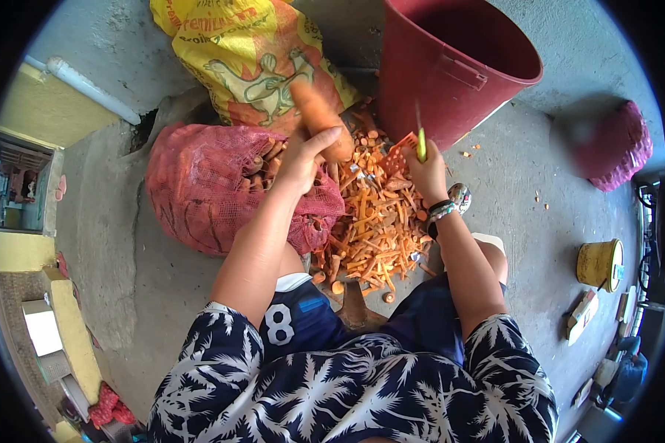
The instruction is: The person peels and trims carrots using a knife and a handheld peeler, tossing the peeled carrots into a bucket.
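Note:
A large carrot (pixel 319 117), slightly blurred, is gripped in my left hand (pixel 303 161), its far end pointing up and away. My right hand (pixel 426 173) is closed round the yellow-green handle of a knife (pixel 421 145), whose thin blade points upward. Carrot and knife are apart. Below and between my hands lies a heap of cut carrot pieces and peelings (pixel 377 225) on the floor. Beside my left forearm, a red mesh sack (pixel 192 192) lies open with whole carrots (pixel 262 166) showing in its mouth.
A tall red bin (pixel 440 81) stands beyond my right hand. Behind the mesh sack is a yellow printed bag (pixel 236 59). To the right are a purple sack (pixel 621 148) and a yellow bucket (pixel 598 264). My legs flank the near side of the heap.

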`<state>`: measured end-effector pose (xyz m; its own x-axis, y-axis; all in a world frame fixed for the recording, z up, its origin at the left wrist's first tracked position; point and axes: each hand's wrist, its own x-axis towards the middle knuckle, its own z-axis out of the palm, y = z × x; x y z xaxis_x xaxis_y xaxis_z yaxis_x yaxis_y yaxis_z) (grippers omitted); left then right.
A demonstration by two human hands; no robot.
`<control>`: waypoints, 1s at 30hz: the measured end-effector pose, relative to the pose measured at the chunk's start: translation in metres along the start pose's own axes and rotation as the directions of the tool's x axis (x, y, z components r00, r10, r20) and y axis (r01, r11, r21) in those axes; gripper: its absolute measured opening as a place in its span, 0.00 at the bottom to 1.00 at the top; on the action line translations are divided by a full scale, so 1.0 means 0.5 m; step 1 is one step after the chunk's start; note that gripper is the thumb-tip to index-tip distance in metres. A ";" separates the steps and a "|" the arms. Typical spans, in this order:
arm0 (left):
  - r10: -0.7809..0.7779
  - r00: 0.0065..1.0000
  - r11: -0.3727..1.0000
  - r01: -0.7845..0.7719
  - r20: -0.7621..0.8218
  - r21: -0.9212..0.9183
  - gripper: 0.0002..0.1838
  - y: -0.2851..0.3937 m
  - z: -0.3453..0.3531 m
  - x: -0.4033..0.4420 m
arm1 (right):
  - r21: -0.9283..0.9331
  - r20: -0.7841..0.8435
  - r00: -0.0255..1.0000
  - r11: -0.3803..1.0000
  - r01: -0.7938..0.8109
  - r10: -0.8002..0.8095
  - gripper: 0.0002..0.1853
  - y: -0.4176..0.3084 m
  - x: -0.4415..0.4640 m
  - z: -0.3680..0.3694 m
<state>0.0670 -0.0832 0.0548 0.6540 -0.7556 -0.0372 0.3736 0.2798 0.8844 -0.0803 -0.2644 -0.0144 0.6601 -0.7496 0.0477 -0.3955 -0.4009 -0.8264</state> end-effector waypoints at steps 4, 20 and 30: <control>-0.278 0.958 0.926 0.249 -0.070 -0.283 0.23 -0.044 -0.007 0.013 | 0.476 -0.105 0.994 0.879 0.038 0.014 0.12 -0.032 0.015 -0.018; -0.430 0.903 0.896 0.427 -0.002 0.123 0.29 -0.081 0.003 0.031 | 0.591 0.051 0.991 0.804 0.071 -0.125 0.13 -0.111 0.019 -0.024; -0.428 0.902 0.898 0.418 -0.050 -0.138 0.27 -0.041 0.014 -0.002 | 0.679 -0.048 0.996 0.734 -0.020 0.071 0.06 -0.088 0.047 -0.055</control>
<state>0.0540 -0.0924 0.0400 0.4628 -0.7722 -0.4353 0.6996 0.0166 0.7143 -0.0650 -0.2788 0.0386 0.5993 -0.8004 0.0155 0.1304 0.0785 -0.9883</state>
